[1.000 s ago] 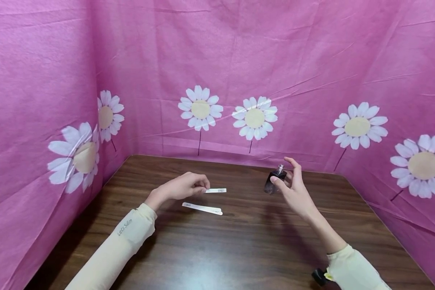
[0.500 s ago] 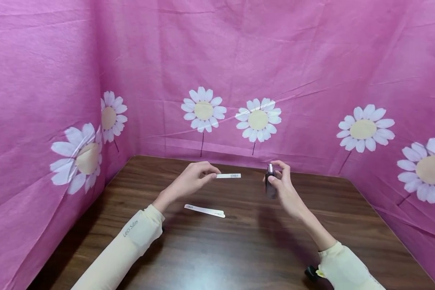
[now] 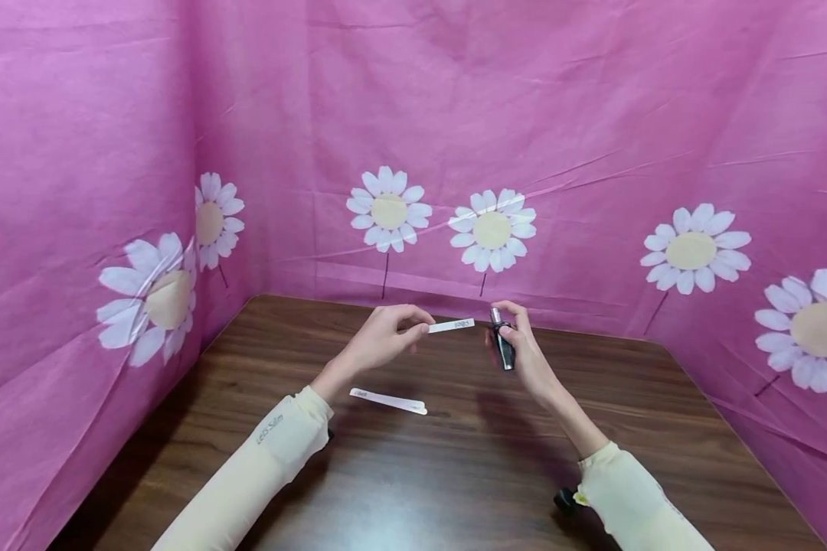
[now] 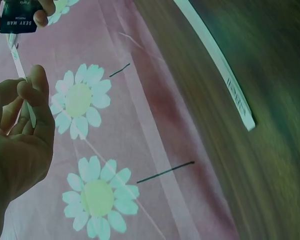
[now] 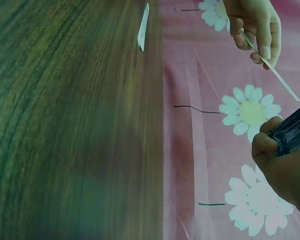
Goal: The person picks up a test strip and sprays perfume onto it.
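Now I count two narrow white paper strips and one small dark glass spray bottle with a silver nozzle. My left hand (image 3: 384, 335) pinches the first narrow white paper strip (image 3: 452, 326) at one end between thumb and forefinger, the other fingers curled loosely beneath, and the strip pokes out toward my other hand with small print near its free end. My right hand (image 3: 524, 353) is wrapped around the small dark glass spray bottle (image 3: 502, 346), fingers closed on its body, the silver nozzle at the top turned toward the strip's tip. Both are lifted off the dark brown wooden table (image 3: 455, 467); the strip's free end sits just beside the nozzle, and I cannot tell whether my forefinger is pressing on the top or only resting there. From the left wrist view the bottle's label shows white lettering, seen just past the strip's far end.

The second narrow white paper strip (image 3: 388, 399) lies flat on the table, below and a little nearer to me than my left hand, apart from both hands. Cream-coloured sleeves (image 3: 262, 467) cover both my forearms. Behind my hands hangs a pink cloth backdrop printed with white daisies (image 3: 593, 115), and it wraps round the left and right sides of the table too.
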Available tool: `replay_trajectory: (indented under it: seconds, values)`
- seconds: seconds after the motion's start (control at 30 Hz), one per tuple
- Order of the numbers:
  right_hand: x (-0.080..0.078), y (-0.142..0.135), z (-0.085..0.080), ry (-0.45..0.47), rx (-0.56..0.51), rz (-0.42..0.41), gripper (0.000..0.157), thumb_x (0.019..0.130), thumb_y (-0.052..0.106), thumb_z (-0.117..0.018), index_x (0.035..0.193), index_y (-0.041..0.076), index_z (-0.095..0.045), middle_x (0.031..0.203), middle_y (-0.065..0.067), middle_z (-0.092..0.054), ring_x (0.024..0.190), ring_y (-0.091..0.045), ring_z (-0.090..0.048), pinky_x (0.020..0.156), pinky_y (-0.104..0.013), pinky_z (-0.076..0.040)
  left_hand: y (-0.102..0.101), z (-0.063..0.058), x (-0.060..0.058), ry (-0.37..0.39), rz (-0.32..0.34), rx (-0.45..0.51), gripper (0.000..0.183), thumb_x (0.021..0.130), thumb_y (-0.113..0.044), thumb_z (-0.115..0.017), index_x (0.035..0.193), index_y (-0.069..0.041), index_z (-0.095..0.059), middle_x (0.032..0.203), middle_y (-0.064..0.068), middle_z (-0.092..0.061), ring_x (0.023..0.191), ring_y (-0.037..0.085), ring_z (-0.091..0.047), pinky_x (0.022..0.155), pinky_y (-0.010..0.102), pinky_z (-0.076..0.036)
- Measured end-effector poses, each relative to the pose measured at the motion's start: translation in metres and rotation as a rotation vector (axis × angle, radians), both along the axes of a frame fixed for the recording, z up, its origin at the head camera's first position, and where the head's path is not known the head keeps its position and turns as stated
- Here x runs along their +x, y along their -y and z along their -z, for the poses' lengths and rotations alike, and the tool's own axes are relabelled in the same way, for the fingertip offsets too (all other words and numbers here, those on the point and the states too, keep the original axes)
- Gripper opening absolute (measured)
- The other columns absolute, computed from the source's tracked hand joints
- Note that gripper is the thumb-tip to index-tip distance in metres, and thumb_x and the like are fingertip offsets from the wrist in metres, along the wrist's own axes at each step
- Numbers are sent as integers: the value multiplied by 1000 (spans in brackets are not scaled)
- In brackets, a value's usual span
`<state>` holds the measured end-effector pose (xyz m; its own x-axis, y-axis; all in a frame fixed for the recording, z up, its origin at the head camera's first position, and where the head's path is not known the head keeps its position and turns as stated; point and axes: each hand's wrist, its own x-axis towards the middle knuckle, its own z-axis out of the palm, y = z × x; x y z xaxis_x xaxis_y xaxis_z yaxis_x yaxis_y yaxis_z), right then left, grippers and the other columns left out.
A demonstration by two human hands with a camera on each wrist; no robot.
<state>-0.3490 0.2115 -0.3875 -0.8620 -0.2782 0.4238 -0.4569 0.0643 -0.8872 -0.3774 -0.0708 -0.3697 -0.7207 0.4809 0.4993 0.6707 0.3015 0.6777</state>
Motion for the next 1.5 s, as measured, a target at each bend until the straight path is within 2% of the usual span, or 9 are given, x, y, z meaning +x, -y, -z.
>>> replay_trajectory:
  seconds: [0.17,0.47,0.7,0.77,0.93,1.03,1.17,1.37,1.5]
  values:
    - [-6,3,6,-50,41,9,39,109,19,-43,145,12,-31,95,-32,-49,70,-28,-53,57,-29,-47,-5,5,-1,62,-11,22,9,100,-14,-67,107,-11,-72,80,-4,-69,58,25,-66,48,34,-51]
    - [-5,3,20,-233,420,224,47,101,34,-65,142,31,-42,89,-7,-54,70,-24,-53,62,-41,-48,-11,11,2,169,33,27,11,101,-16,-66,108,-9,-70,78,-1,-71,54,40,-66,54,54,-55]
    - [-3,10,27,-425,621,346,51,99,43,-65,142,24,-47,126,-2,-61,104,-23,-62,84,-50,-50,-13,13,3,208,44,-3,11,101,-15,-66,109,-8,-70,80,3,-72,52,35,-66,55,53,-56]
    - [-2,12,28,-477,662,395,53,98,45,-64,143,23,-48,127,-1,-62,104,-24,-63,82,-51,-51,-13,15,2,224,42,-17,10,101,-15,-66,108,-9,-70,79,2,-72,53,32,-67,55,53,-56]
    - [0,14,29,-536,688,468,52,96,44,-65,142,22,-50,108,-2,-62,78,-23,-59,64,-49,-50,-13,19,0,215,25,-64,9,101,-14,-66,107,-9,-71,77,-3,-71,54,32,-67,53,45,-56]
    - [1,13,32,-533,704,491,51,96,44,-65,140,23,-51,100,-2,-60,72,-22,-56,60,-47,-49,-14,20,-1,191,21,-85,10,101,-14,-66,107,-8,-71,77,-3,-71,53,31,-67,53,45,-55]
    - [1,9,33,-514,729,508,51,96,46,-64,140,24,-51,97,-1,-58,70,-22,-55,59,-47,-49,-16,21,-1,173,14,-99,9,101,-13,-66,106,-9,-71,78,1,-72,51,26,-66,55,46,-56]
    - [1,7,32,-498,746,511,51,97,48,-63,140,24,-51,95,-1,-58,70,-23,-56,58,-47,-49,-19,17,1,162,17,-97,9,101,-13,-66,106,-9,-71,81,7,-73,54,32,-67,56,41,-56]
    - [2,6,31,-497,743,516,50,97,47,-63,139,23,-51,94,0,-56,70,-24,-55,58,-47,-49,-20,15,3,157,13,-97,8,101,-15,-66,106,-11,-71,80,4,-73,51,25,-65,57,44,-56]
